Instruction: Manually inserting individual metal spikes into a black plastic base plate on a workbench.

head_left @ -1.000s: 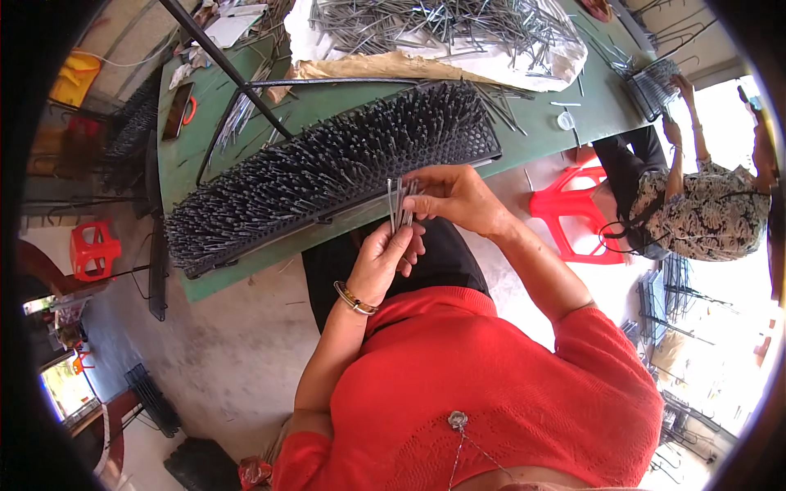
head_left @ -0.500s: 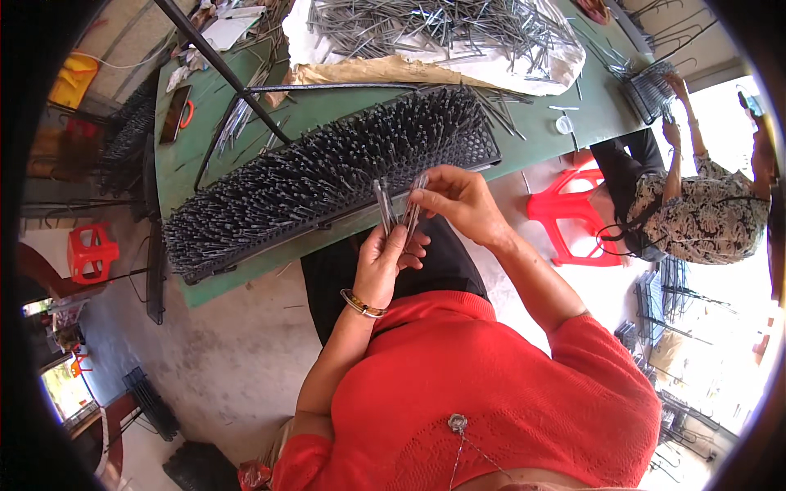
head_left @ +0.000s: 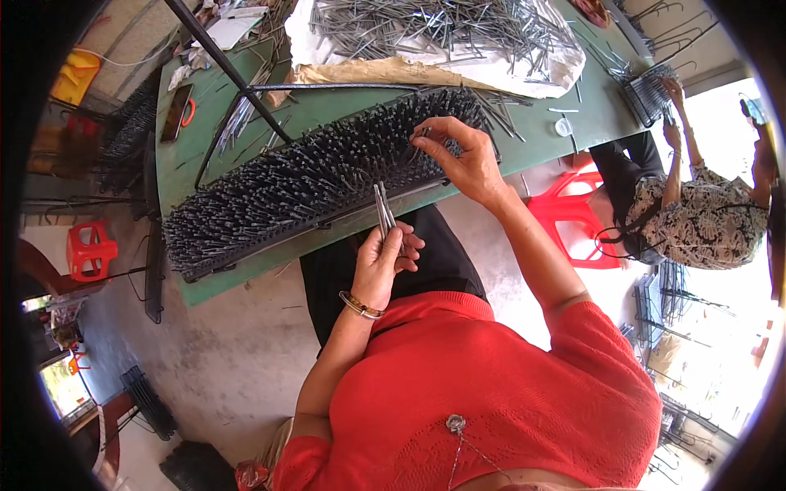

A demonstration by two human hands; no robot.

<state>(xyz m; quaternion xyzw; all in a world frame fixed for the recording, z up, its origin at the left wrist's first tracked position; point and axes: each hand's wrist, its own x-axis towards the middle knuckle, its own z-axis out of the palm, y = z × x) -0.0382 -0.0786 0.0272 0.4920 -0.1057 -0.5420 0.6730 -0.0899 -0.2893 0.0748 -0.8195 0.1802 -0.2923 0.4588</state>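
My left hand (head_left: 381, 258) is closed around a small bunch of thin grey metal rods (head_left: 382, 204), which stick up past the thumb in front of my body. Farther off and to the right, my right hand (head_left: 465, 157) is above the rack with thumb and forefinger pinched. A short thin rod (head_left: 421, 139) shows at those fingertips, hard to make out against the dark background. Below lies a long black perforated rack (head_left: 237, 233), slanting across the table edge and packed with dark upright rods. Bare holes show at its right end, partly behind my right hand.
A heap of loose grey rods (head_left: 434, 29) lies on a white sheet (head_left: 565, 74) on the green table (head_left: 524, 135). A black bar (head_left: 214, 53) slants over the table. At right, a co-worker (head_left: 696, 217) handles a smaller rack (head_left: 647, 92) beside a red stool (head_left: 573, 217).
My right hand has moved away from my left, up over the rack, with a rod in its fingertips. The left hand stays almost in place with fewer rods showing.
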